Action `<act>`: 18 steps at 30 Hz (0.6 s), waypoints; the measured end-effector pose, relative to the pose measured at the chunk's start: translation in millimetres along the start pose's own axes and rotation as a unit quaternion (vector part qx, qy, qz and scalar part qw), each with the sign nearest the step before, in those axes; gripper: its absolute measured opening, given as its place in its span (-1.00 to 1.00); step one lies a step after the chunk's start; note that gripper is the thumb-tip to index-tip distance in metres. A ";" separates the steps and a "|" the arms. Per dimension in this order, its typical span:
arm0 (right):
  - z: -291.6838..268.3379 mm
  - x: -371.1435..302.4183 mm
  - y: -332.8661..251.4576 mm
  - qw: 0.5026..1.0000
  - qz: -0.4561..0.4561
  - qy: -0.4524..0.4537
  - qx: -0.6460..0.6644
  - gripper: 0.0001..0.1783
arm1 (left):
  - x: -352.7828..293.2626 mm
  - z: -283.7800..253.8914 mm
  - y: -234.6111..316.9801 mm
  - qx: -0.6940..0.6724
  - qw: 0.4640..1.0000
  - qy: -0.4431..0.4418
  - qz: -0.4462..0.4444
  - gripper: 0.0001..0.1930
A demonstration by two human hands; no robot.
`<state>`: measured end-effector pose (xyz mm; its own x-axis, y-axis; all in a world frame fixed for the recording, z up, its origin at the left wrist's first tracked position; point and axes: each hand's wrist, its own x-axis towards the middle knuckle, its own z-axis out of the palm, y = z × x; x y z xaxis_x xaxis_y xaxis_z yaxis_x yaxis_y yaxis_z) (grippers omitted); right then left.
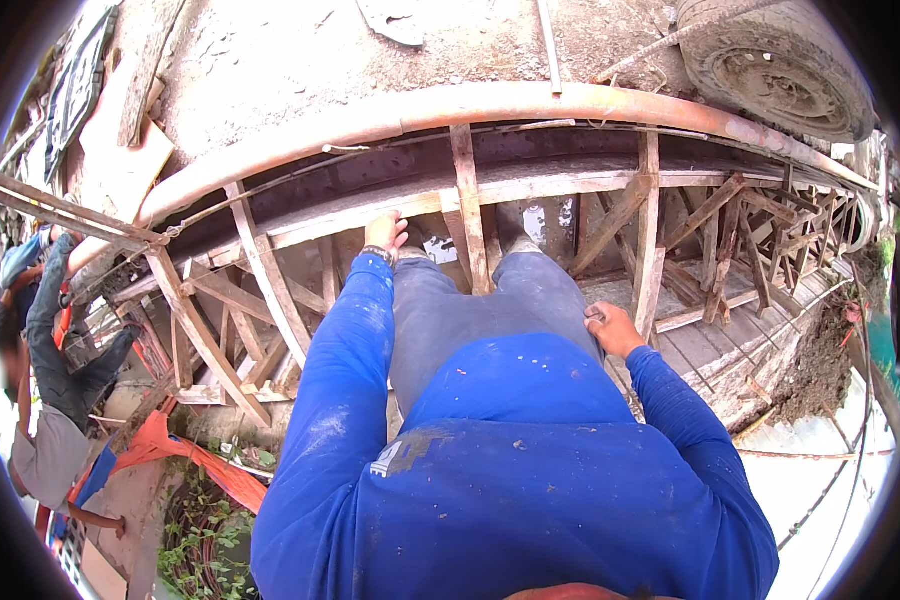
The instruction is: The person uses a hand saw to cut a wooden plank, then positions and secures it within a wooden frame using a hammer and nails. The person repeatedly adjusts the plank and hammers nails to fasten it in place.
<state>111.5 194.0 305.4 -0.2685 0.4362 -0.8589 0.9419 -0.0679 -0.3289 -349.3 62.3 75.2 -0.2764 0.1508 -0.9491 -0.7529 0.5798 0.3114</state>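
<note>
My left hand is held out in front of my left knee, above a long pale timber rail. Its fingers are apart and I see nothing in them; whether it touches the rail I cannot tell. Beside my right thigh is my right hand, its fingers curled in against the grey trousers. What those fingers hold, if anything, is hidden. An upright timber post stands between my legs. Nearest my right hand is another wooden upright with a slanted brace.
A thick orange pipe runs across beyond the timber framework. Past it lies dirt ground with a large muddy wheel. At left, another person is beside orange sheeting. Thin rods stick out at right; plants grow lower left.
</note>
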 end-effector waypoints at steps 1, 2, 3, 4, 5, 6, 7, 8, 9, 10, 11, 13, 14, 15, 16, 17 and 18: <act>-0.8 -1.8 0.0 1.000 0.016 -0.003 0.007 -0.58 | -2.2 4.3 2.0 -0.020 1.000 0.001 -0.003 -0.60; -0.7 -0.5 1.2 1.000 0.005 -0.004 -0.004 -0.59 | -2.4 4.5 3.7 -0.020 1.000 -0.010 -0.010 -0.54; -0.4 2.8 3.0 1.000 -0.007 -0.005 -0.016 -0.59 | -3.7 3.1 4.6 -0.029 0.999 -0.014 -0.007 -0.54; -1.6 5.8 4.7 0.999 -0.019 -0.006 -0.028 -0.59 | -5.6 1.0 5.4 -0.038 0.999 -0.018 -0.005 -0.54; -4.1 7.2 -0.1 0.999 -0.019 -0.003 -0.025 -0.59 | -5.6 0.2 8.8 -0.044 0.999 -0.024 0.000 -0.54; -5.4 9.5 -5.3 1.000 -0.020 0.000 -0.022 -0.60 | -8.3 -2.0 9.4 -0.058 0.998 -0.010 0.013 -0.55; -5.7 12.3 -11.1 1.000 -0.020 0.002 -0.018 -0.60 | -13.3 -10.4 9.8 -0.085 0.996 0.005 0.034 -0.56; -7.9 15.1 -13.8 0.999 -0.034 0.003 -0.024 -0.60 | -12.1 -20.1 8.2 -0.091 0.995 -0.002 0.049 -0.60; -8.7 20.7 -15.8 0.998 -0.049 0.005 -0.031 -0.60 | -10.7 -30.2 6.8 -0.098 0.993 -0.009 0.064 -0.65; -7.5 24.5 -17.4 0.997 -0.064 0.015 -0.039 -0.60 | -21.4 -31.4 14.2 -0.093 0.993 -0.018 0.066 -0.64; -5.8 22.9 -17.8 0.997 -0.061 0.021 -0.030 -0.61 | -35.1 -32.9 18.9 -0.080 0.995 -0.025 0.061 -0.63; -5.7 28.7 -24.7 0.997 -0.067 0.032 -0.016 -0.61 | -34.9 -56.6 8.3 -0.016 0.993 -0.057 0.104 -0.65; -4.9 32.1 -26.0 0.997 -0.071 0.034 -0.011 -0.61 | -38.5 -63.5 7.3 0.052 0.992 -0.054 0.105 -0.64; -4.0 36.0 -27.9 0.996 -0.075 0.038 -0.006 -0.61 | -43.0 -69.8 7.0 0.119 0.986 -0.050 0.107 -0.63; -2.8 39.9 -28.7 0.996 -0.079 0.042 0.000 -0.62 | -47.8 -76.0 4.3 0.138 0.982 -0.051 0.115 -0.64; -2.1 45.2 -29.8 0.996 -0.076 0.042 0.002 -0.62 | -52.4 -82.4 1.1 0.158 0.978 -0.052 0.124 -0.65; -2.5 51.6 -31.1 0.996 -0.075 0.042 0.004 -0.62 | -56.8 -89.6 -3.4 0.172 0.975 -0.050 0.132 -0.66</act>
<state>68.9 220.8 272.3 -0.3881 0.5154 -0.7640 0.8907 -0.0032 -0.4546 -384.6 -20.0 132.3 -0.3612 0.3984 -0.8431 -0.4135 0.7420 0.5278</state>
